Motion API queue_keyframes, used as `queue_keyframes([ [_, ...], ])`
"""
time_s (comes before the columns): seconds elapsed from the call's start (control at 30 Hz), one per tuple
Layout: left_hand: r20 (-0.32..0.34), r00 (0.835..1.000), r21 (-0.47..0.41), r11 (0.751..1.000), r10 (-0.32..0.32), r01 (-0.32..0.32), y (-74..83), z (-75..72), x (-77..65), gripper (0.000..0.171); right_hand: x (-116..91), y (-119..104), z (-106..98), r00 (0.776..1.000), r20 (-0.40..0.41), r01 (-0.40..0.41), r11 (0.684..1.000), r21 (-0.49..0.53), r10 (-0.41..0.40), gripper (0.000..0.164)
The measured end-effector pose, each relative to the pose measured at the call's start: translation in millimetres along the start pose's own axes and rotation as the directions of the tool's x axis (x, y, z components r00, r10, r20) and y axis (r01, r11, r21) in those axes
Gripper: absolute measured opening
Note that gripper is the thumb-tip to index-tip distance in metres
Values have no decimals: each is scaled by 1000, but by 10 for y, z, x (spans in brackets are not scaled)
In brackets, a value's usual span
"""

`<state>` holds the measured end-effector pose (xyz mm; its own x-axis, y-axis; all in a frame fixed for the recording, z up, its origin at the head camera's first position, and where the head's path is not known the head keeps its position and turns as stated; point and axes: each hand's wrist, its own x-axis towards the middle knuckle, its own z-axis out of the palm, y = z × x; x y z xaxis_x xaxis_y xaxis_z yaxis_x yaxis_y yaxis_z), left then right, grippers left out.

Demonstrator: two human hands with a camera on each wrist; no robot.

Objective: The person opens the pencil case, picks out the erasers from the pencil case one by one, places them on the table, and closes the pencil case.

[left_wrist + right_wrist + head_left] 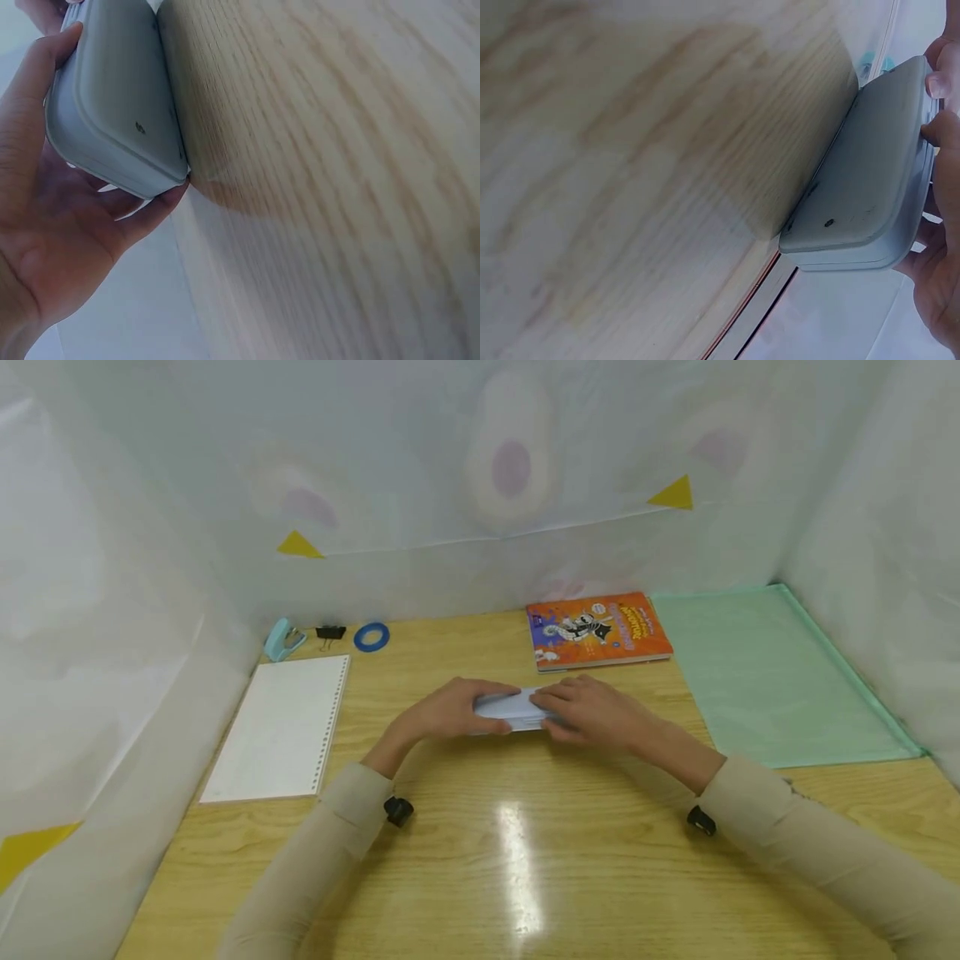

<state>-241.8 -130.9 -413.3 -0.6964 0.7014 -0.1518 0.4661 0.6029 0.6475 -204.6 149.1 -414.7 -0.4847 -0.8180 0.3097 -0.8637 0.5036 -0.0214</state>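
A pale blue-grey pencil case [504, 707], a hard box with rounded corners, is between both hands over the middle of the table. My left hand [450, 708] grips its left end, with the thumb on the near side and fingers round the far side. At the other end my right hand [596, 714] holds it, fingers over the top and thumb at the near side. In the left wrist view the case [124, 90] is tipped on its long edge, close against the wood. A small dark mark shows on the case [855, 187] in the right wrist view.
A white spiral notebook [281, 727] lies at the left. Behind it are a light blue stapler [281, 641], a black binder clip [330, 632] and a blue tape roll [371, 637]. An orange book [596, 631] lies beyond my right hand, beside a green translucent mat [795, 685].
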Motion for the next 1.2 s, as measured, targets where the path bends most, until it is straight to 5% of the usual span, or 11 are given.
queue_keyframes([
  [0.17,12,1000,19,1000,-2,2,22,-28,9,69,25,-29,-31,999,36,42,991,-126,-37,41],
  [0.3,16,1000,22,1000,7,-7,31,-43,5,71,33,-52,-32,993,40,121,953,-277,-114,44],
  [0.43,16,1000,31,999,21,-22,34,-47,7,72,30,-72,-32,990,35,137,938,-319,-133,46],
  [0.63,35,999,99,995,-12,9,82,-20,22,79,-63,-13,-47,998,50,46,997,-67,-43,44],
  [0.77,36,999,146,989,-21,15,112,36,41,86,-181,89,-125,992,109,-81,986,146,65,48],
  [0.9,39,999,230,973,-35,25,164,103,30,92,-304,152,-176,971,189,-186,962,198,148,58],
  [1.07,48,998,316,948,-52,34,217,140,-13,98,-364,168,-195,959,235,-210,954,213,158,63],
  [1.2,67,997,254,967,-33,15,198,78,-33,98,-344,194,-235,952,244,-244,939,244,184,59],
])
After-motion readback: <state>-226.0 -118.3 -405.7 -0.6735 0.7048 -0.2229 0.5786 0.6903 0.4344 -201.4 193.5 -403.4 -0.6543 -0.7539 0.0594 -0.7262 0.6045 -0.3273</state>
